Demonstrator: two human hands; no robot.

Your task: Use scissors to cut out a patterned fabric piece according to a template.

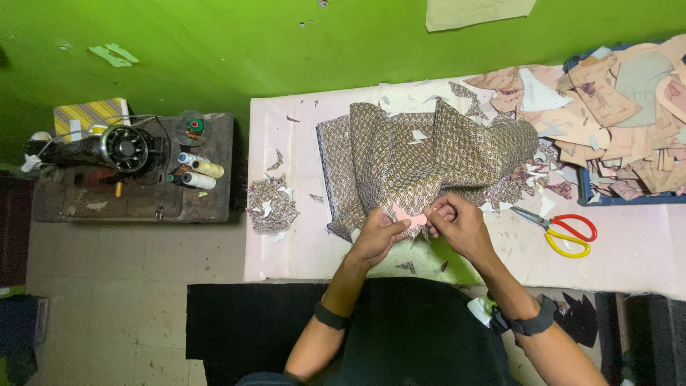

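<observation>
A: Surface status?
B: I see a pale pink table (300, 179) against a green wall (214, 50), tiled floor (107, 257) beside it.
A: Grip?
B: My left hand (377, 236) and right hand (459, 225) both pinch a pink paper piece (413, 216) on the patterned cloth (421, 154) at table centre.

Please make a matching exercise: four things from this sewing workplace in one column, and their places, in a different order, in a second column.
1. red-and-yellow-handled scissors
2. black sewing machine
3. brown patterned fabric
4. small pink paper template

A. between both hands
B. on the dark wooden stand, left
C. bunched in the middle of the pale pink table
D. flat, right of the hands

Pairs: 1-D, 2-B, 3-C, 4-A
</observation>
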